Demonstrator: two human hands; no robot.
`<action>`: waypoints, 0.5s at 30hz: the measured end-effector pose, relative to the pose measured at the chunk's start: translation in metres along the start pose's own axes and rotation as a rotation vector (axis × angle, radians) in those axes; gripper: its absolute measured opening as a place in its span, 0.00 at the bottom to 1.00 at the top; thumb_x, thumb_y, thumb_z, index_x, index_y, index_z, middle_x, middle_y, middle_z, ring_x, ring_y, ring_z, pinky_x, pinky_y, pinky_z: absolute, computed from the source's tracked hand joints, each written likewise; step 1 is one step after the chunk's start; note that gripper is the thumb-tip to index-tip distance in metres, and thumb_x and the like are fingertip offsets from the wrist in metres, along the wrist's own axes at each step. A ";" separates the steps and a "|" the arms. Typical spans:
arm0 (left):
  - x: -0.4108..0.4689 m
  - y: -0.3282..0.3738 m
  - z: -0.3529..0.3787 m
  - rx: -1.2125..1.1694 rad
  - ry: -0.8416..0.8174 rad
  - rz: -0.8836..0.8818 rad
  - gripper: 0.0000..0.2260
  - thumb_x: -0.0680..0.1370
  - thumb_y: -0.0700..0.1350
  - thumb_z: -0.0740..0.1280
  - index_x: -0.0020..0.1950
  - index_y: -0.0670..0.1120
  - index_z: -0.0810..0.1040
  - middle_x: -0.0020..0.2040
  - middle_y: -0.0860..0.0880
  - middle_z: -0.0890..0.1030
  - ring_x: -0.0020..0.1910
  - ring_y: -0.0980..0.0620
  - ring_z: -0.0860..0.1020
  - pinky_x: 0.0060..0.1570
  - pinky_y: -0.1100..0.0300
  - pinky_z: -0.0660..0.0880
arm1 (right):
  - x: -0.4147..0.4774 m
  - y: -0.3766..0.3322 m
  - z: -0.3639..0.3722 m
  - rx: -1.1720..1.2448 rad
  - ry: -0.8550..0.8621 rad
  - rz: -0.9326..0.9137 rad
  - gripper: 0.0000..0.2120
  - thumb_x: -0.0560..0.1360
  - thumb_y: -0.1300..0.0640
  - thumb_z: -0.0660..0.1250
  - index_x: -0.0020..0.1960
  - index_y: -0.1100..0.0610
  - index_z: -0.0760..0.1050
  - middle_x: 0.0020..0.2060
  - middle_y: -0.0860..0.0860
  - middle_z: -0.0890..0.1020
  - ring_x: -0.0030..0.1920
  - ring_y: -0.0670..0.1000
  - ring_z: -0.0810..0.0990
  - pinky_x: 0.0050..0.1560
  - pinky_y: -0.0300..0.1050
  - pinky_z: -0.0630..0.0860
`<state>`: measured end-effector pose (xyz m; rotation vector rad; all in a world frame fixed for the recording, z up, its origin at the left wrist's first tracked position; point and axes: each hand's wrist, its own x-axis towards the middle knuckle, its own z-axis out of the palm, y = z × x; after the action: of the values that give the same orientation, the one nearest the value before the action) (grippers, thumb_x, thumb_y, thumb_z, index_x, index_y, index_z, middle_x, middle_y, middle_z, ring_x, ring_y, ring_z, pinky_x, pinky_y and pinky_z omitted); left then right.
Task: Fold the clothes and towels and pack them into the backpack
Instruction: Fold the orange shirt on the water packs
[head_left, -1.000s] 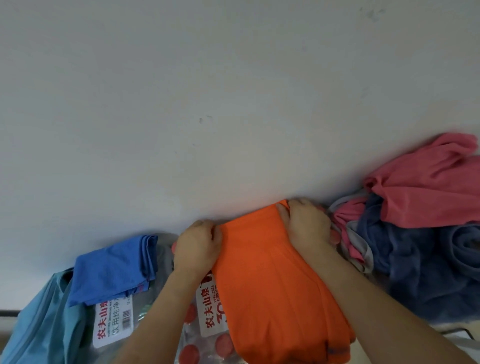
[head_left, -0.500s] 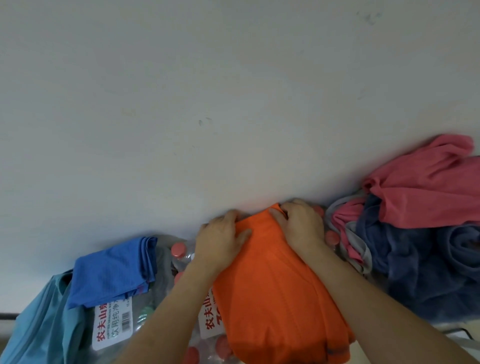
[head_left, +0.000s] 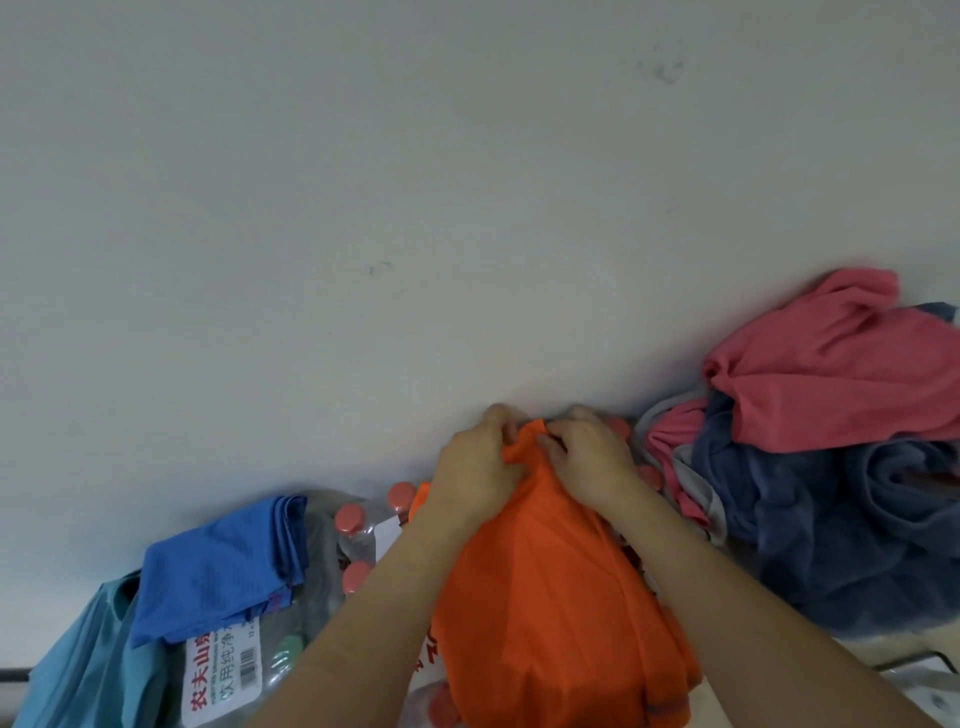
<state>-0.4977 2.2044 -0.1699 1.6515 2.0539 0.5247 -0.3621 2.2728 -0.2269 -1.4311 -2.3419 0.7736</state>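
The fingertips of my left hand (head_left: 475, 467) and right hand (head_left: 589, 460) are buried in the bunched top of the orange garment (head_left: 545, 597), whose lower end runs off the bottom edge. It covers most of the bottle pack (head_left: 358, 540). The folded blue cloth (head_left: 218, 577) hides part of the label (head_left: 223, 670). The left corner cuts the light-blue bag (head_left: 78, 670), and the right edge cuts the pink and navy pile (head_left: 831, 467).
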 end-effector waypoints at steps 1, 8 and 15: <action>0.001 0.001 -0.003 0.025 -0.005 0.054 0.16 0.67 0.38 0.69 0.44 0.55 0.67 0.42 0.56 0.77 0.45 0.48 0.78 0.42 0.60 0.68 | 0.001 0.000 -0.002 0.027 -0.022 -0.006 0.14 0.78 0.49 0.61 0.48 0.56 0.81 0.45 0.55 0.77 0.50 0.55 0.77 0.51 0.51 0.74; -0.008 0.009 -0.042 -0.183 -0.073 0.180 0.12 0.73 0.33 0.67 0.42 0.49 0.86 0.44 0.57 0.84 0.46 0.62 0.81 0.55 0.64 0.74 | -0.041 -0.001 -0.029 0.361 -0.324 0.011 0.29 0.64 0.34 0.71 0.60 0.46 0.73 0.53 0.43 0.81 0.54 0.43 0.79 0.56 0.46 0.76; -0.057 0.031 -0.095 -0.383 -0.034 0.160 0.14 0.73 0.35 0.71 0.44 0.56 0.83 0.45 0.60 0.83 0.46 0.67 0.78 0.50 0.75 0.69 | -0.110 -0.008 -0.067 0.491 -0.564 0.118 0.14 0.69 0.55 0.74 0.54 0.51 0.79 0.47 0.44 0.83 0.47 0.41 0.82 0.50 0.38 0.79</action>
<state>-0.5160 2.1542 -0.0677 1.5817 1.6754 0.8764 -0.2830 2.1923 -0.1644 -1.2446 -2.1863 1.8344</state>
